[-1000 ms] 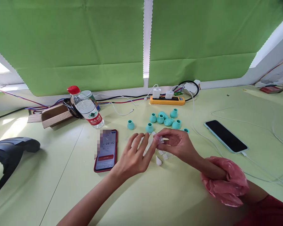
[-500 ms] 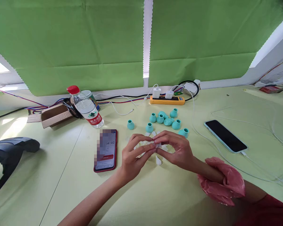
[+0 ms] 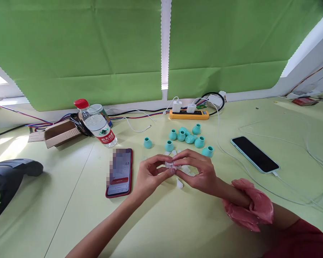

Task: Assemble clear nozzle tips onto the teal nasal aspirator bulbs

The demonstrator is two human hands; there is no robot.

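My left hand (image 3: pixel 150 176) and my right hand (image 3: pixel 200 169) meet over the table, fingertips pinching a small clear plastic piece (image 3: pixel 169 165) between them. The fingers cover part of it, so its full shape is hidden. Beneath and around the hands lie several small whitish translucent pieces, one of them a drop-shaped white piece (image 3: pixel 179 183) just below the fingers. Beyond the hands stand several small teal vase-shaped pieces, among them a teal piece (image 3: pixel 169 146) close to my fingers and another teal piece (image 3: pixel 207 152) by my right hand. A pink scrunchie-like band (image 3: pixel 249 205) circles my right wrist.
A red-cased phone (image 3: pixel 119 173) lies left of my hands; a water bottle (image 3: pixel 101 129) and an open cardboard box (image 3: pixel 61 135) stand behind it. At the back is a yellow power strip (image 3: pixel 188 115) with chargers. A charging phone (image 3: pixel 255 154) and its cable lie right.
My left fingers have shifted on the clear piece, drawing back a little so more of it shows. Both hands stay together at nearly the same place; the whole view has shifted slightly.
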